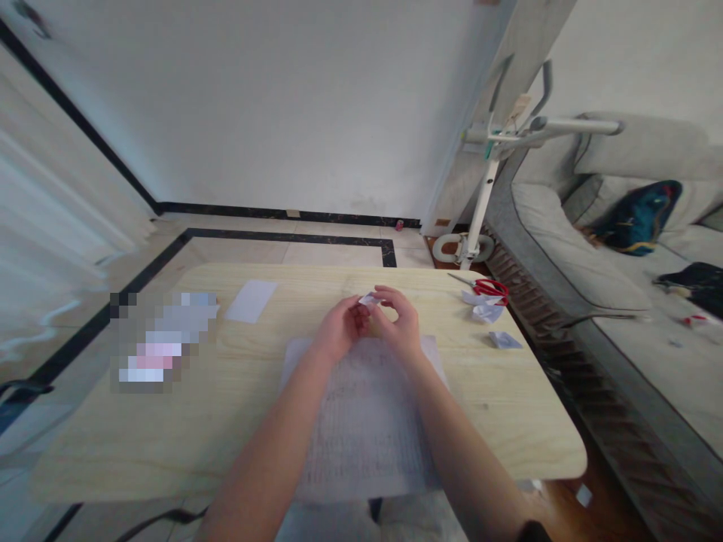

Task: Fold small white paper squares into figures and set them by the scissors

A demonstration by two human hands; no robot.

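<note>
A small piece of folded white paper is held up between my two hands, over the far part of the table. My left hand has its fingers curled in at the paper's left side. From the right, my right hand pinches the paper between thumb and fingers. Below my hands and forearms lies a large printed sheet covered in rows of faint marks, too blurred to read. The inner fingers of my left hand are partly in shadow.
On the wooden table, a plain white sheet lies at the far left. Red-handled scissors lie at the far right by crumpled paper pieces, with another folded piece nearer. A blurred-out patch covers something at left. A sofa stands right.
</note>
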